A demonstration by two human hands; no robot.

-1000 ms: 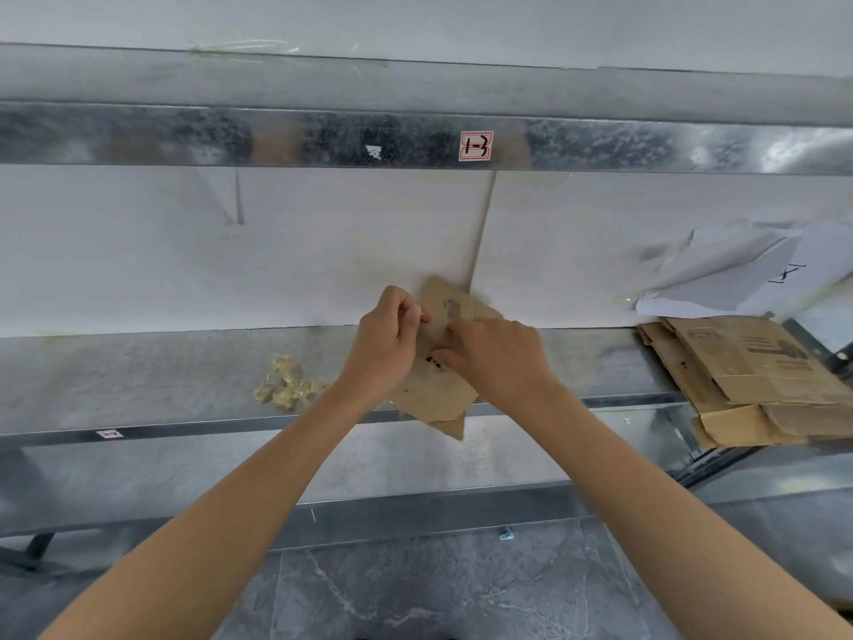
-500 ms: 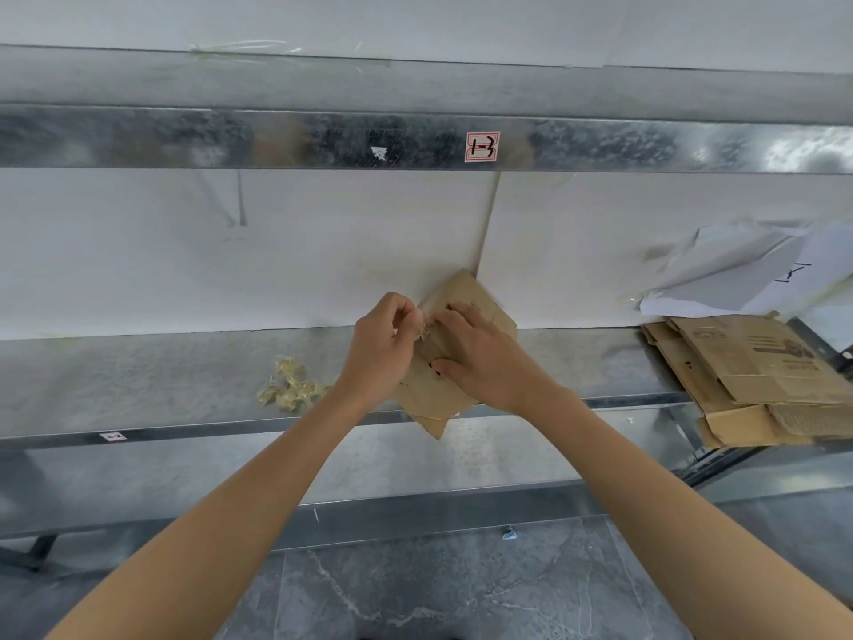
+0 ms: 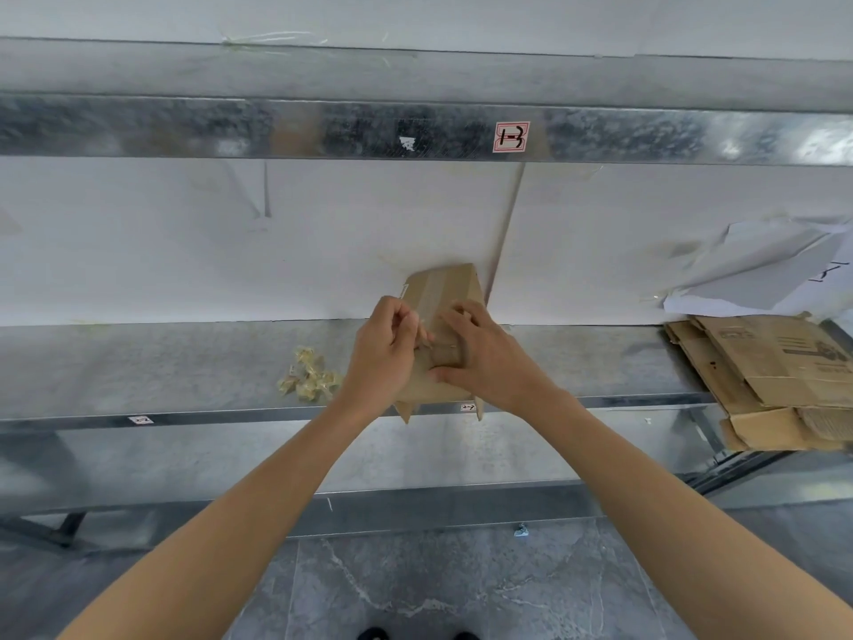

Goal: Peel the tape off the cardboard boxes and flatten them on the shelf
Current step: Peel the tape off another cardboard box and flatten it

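The box (image 3: 461, 284) has turned squarer, taped face up, over the shelf (image 3: 138, 362) edge. The left hand (image 3: 383, 348) pinches its tape (image 3: 436, 291); the right hand (image 3: 484, 358) grips the box. Flattened boxes (image 3: 775, 362) lie at 3 o'clock.

Our right hand (image 3: 484, 358), gripping the cardboard box (image 3: 454, 281), hides its middle, and we cannot tell whether our left hand (image 3: 383, 348) pinches tape (image 3: 436, 288). The flattened cardboard stack (image 3: 775, 376) runs off the right edge, our shoes (image 3: 374, 634) off the bottom; the shelf label (image 3: 141, 419) is unreadably small.
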